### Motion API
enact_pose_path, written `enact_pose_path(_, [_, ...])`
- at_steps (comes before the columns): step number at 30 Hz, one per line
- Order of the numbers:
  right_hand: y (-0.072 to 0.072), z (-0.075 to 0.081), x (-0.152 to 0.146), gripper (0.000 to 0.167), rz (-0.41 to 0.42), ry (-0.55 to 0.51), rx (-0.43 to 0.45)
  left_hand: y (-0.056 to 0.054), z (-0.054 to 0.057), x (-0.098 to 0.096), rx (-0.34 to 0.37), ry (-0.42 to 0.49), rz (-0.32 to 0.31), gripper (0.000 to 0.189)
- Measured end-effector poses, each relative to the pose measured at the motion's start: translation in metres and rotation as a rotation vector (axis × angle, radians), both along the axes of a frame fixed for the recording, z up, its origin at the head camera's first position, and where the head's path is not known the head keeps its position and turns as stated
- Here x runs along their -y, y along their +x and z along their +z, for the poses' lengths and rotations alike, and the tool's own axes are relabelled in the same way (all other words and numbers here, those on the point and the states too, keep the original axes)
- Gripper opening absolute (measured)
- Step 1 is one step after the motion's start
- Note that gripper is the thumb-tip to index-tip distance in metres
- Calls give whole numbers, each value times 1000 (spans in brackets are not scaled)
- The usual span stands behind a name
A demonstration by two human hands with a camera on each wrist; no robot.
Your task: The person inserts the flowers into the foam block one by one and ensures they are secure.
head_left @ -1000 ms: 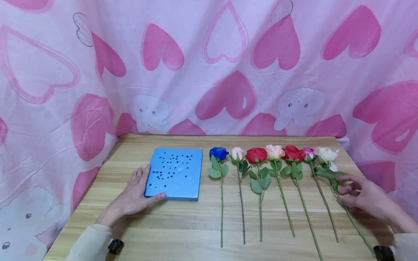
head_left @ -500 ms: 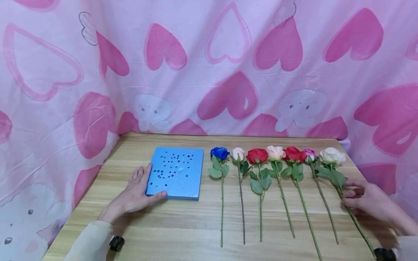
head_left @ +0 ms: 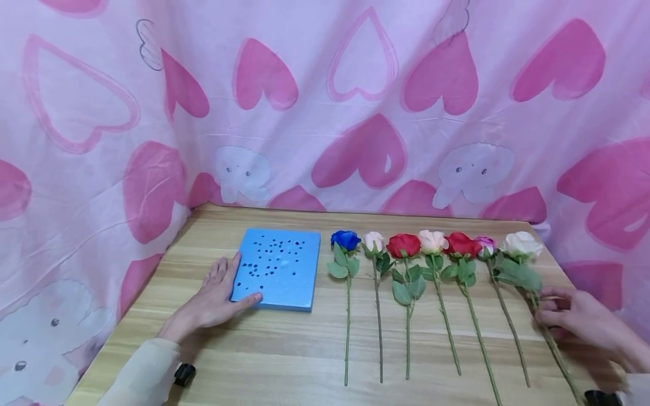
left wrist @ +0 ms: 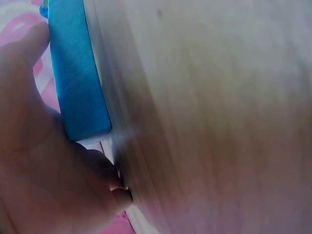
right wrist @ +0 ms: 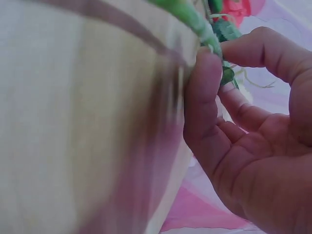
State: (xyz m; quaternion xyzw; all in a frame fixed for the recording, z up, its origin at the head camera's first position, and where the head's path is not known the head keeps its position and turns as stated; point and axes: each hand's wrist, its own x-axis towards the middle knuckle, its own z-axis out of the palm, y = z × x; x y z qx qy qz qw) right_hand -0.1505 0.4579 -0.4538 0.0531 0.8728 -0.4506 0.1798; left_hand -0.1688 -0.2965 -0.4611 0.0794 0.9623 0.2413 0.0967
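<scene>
Bracing left hand [head_left: 215, 301]: straight fingers along the left side of the blue block [head_left: 281, 283], thumb at its near edge, seemingly steadying it.
Right hand [head_left: 584, 318]: fingers curled, pinching the stem of the white rose [head_left: 521, 246], rightmost in the row.
Six other roses [head_left: 404, 246]: spaced apart, perhaps against tangling; ruffled heads far.
Bench [head_left: 284, 361]: wood-grained; squared, hole-pitted blue block lies left.

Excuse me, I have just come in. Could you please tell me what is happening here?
A person is at a wooden table with flowers and a blue block full of small holes. The left hand rests against the block's left and near edges. The right hand pinches the stem of the white rose, at the right end of the row. Six other flowers lie beside it, and none stands in the block.
</scene>
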Motion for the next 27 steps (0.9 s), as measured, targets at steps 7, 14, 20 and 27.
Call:
enact_pose_path(7, [2,5,-3,38,52,-18,-141,0,0,0,6,3,2,124])
enact_pose_path(14, [4,13,-2,51,59,12,-144,-1,0,0,3,3,-1,124])
enact_pose_path(20, [5,15,-2,37,47,-52,-181,-1,1,-1,-3,1,-9,123])
enact_pose_path(27, [2,21,5,34,44,-50,-238,0,1,-1,0,12,-6,123])
